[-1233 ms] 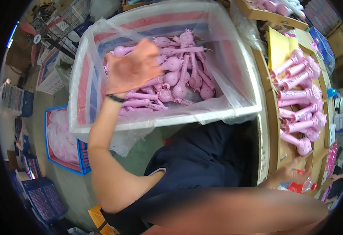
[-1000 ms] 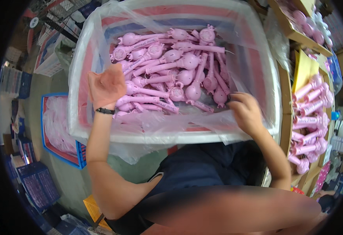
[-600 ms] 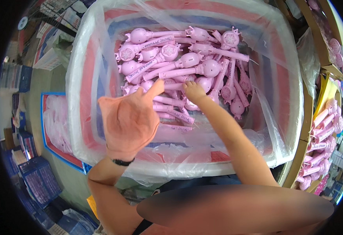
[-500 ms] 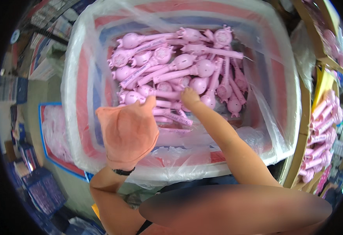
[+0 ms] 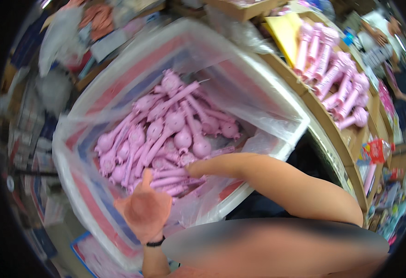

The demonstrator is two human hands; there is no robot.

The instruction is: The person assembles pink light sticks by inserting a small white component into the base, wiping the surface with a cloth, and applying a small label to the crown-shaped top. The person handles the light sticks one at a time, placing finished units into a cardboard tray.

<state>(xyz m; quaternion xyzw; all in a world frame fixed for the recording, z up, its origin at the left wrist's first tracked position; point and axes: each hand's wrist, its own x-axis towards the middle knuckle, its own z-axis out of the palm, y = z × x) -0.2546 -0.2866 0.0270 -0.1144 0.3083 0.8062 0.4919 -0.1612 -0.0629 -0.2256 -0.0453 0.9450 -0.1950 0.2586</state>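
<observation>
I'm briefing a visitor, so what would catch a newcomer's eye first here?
Probably the heap of pink wands near the middle, inside a striped, plastic-lined bin. Next, the orange-covered left hand at the heap's near edge, the bare right hand to its right. Further right, more pink wands lie in a cardboard box.

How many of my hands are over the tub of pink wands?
2: the left hand, over the near side of the tub, and the right hand, down among the pink wands, its fingers mostly hidden.
</observation>
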